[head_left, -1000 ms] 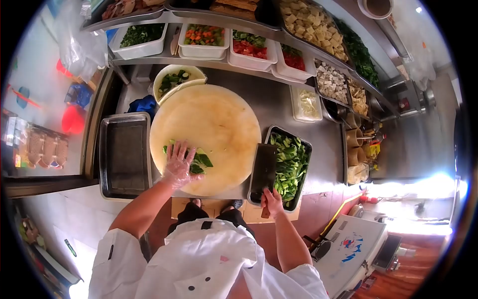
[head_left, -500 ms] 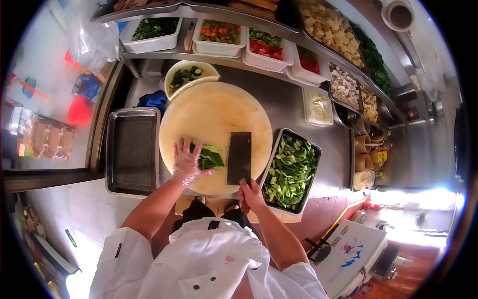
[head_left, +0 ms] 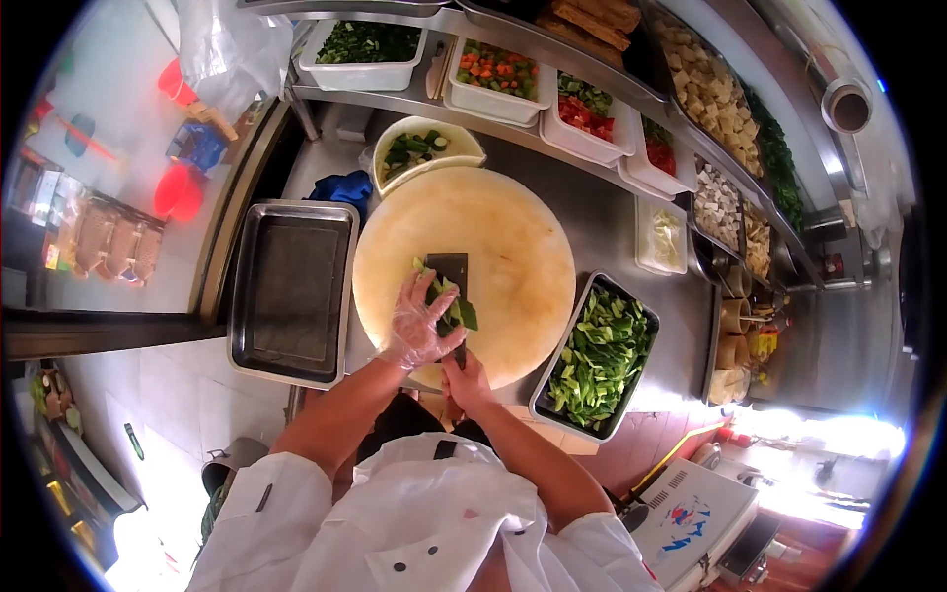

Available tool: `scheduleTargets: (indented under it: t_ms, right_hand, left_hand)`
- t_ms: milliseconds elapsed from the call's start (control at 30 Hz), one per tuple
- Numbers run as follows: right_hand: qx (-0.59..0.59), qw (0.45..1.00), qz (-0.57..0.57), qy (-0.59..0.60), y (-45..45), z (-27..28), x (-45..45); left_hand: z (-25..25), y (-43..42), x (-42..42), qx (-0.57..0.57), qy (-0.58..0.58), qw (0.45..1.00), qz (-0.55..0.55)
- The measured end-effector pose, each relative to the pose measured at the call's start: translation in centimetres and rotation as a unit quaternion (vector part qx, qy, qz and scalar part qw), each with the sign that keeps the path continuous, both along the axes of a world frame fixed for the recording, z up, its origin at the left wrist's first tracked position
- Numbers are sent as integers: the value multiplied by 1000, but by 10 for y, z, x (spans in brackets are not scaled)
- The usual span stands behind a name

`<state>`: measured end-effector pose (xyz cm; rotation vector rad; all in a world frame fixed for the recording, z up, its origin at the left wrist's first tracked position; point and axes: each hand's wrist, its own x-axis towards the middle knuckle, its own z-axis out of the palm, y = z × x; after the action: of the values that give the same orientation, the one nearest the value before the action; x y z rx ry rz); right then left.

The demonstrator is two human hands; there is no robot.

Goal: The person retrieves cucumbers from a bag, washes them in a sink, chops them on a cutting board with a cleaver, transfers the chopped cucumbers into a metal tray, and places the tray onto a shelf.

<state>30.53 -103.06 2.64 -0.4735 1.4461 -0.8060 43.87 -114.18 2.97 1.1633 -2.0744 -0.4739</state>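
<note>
On the round wooden chopping block (head_left: 518, 237), cut leafy greens (head_left: 466, 315) lie over the blade of a cleaver (head_left: 451, 262). My left hand (head_left: 420, 324), in a clear plastic glove, holds these greens down against the blade, its fingers curved over them. Below it, my bare right hand (head_left: 467, 383) is wrapped round the cleaver's handle at the block's near edge. Part of the blade is hidden under the greens and my left hand. To the right of the block stands a metal tray (head_left: 542, 407) full of chopped greens (head_left: 600, 353).
A bare metal tray (head_left: 237, 335) sits left of the block. Behind the block are a white tub (head_left: 464, 163) of cut greens and a blue cloth (head_left: 340, 189). White containers of diced vegetables (head_left: 498, 97) line the shelf. A small white container (head_left: 661, 237) stands right.
The cleaver has moved left, to the greens, and they now lie over its blade. My left hand has stayed with them. The whole view has shifted, so the block appears further right.
</note>
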Motion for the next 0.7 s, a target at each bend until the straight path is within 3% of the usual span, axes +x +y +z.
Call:
scheduleTargets:
  t_ms: [67, 300, 533, 700]
  right_hand:
    - [-6, 1000, 0, -11, 1, 3, 12]
    - [-35, 998, 9, -50, -5, 13, 15]
    - [-39, 990, -53, -124, 26, 16, -42]
    - [-56, 994, -91, -11, 87, 46, -131]
  left_hand:
    - [1, 0, -3, 6, 43, 999, 31]
    - [1, 2, -6, -11, 32, 998, 48]
    - [27, 27, -67, -22, 32, 998, 46]
    - [41, 70, -172, -21, 78, 996, -32]
